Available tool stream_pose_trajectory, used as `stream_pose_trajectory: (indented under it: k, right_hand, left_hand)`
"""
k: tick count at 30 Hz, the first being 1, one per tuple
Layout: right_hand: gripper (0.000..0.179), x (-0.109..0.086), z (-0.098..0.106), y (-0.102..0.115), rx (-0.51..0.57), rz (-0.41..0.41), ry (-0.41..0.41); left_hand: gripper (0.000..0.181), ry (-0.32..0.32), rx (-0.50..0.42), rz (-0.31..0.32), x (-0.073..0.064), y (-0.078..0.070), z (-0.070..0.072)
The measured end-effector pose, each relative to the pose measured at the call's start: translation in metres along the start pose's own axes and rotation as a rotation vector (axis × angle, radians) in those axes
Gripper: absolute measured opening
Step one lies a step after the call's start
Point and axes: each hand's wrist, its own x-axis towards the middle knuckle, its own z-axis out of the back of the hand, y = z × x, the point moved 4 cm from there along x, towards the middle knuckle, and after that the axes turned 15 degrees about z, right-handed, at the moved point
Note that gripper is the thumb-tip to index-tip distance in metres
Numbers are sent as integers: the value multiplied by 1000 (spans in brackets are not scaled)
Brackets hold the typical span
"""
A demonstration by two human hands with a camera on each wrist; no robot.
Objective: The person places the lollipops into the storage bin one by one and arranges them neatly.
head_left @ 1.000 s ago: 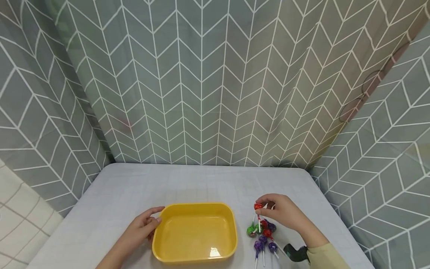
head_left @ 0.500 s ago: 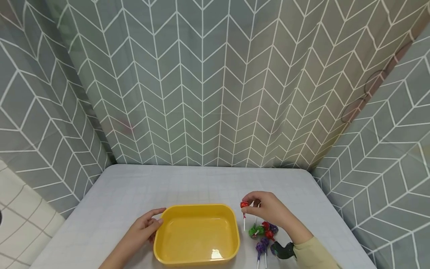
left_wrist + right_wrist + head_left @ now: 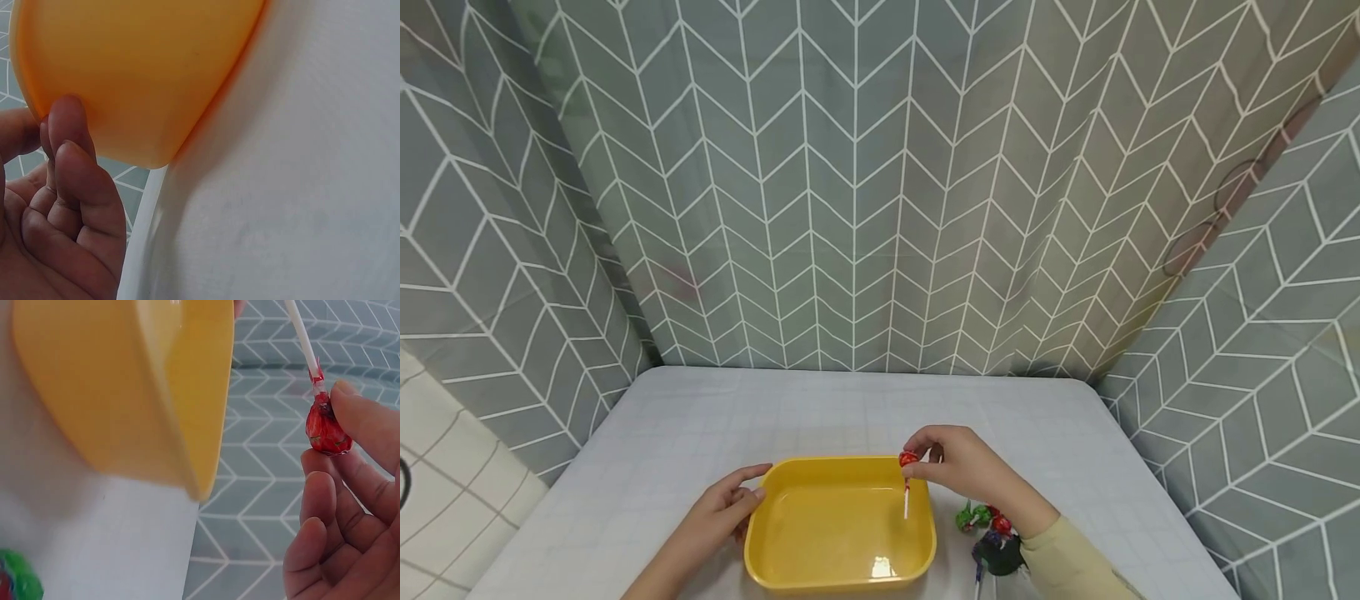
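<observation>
My right hand point(image 3: 955, 458) pinches a red-wrapped lollipop point(image 3: 907, 459) by its candy head between thumb and fingers. In the head view its white stick points down, above the right part of a yellow plastic tray point(image 3: 835, 533). The right wrist view shows the crinkled red wrapper between the fingertips. At the tray's left side, my left hand point(image 3: 722, 508) holds the rim with thumb and index finger. Its other fingers point(image 3: 94, 194) are curled, one against the outer wall. No lollipop is visible inside the tray.
Right of the tray lie several lollipops: green ones point(image 3: 973, 515), a red one point(image 3: 1002, 524) and purple ones, partly hidden by a black device point(image 3: 1002, 558) at my right wrist. A white cloth point(image 3: 700, 408) covers the table. Patterned grey curtains point(image 3: 850, 208) surround it.
My right hand has carried the red lollipop leftward from above the pile to over the tray's right side. The left hand has stayed at the tray's left rim.
</observation>
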Motion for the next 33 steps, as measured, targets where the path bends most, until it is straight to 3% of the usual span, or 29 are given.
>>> stream_pose_trajectory:
  k: [18,33]
  right_hand:
    - [19,39,-24,29,30,55,108]
    - [15,61,-45,41,45,110,162]
  left_hand:
    - [63,-11,7,14,-5,-5,-1]
    - [61,14,3,-18,-4,-2,1]
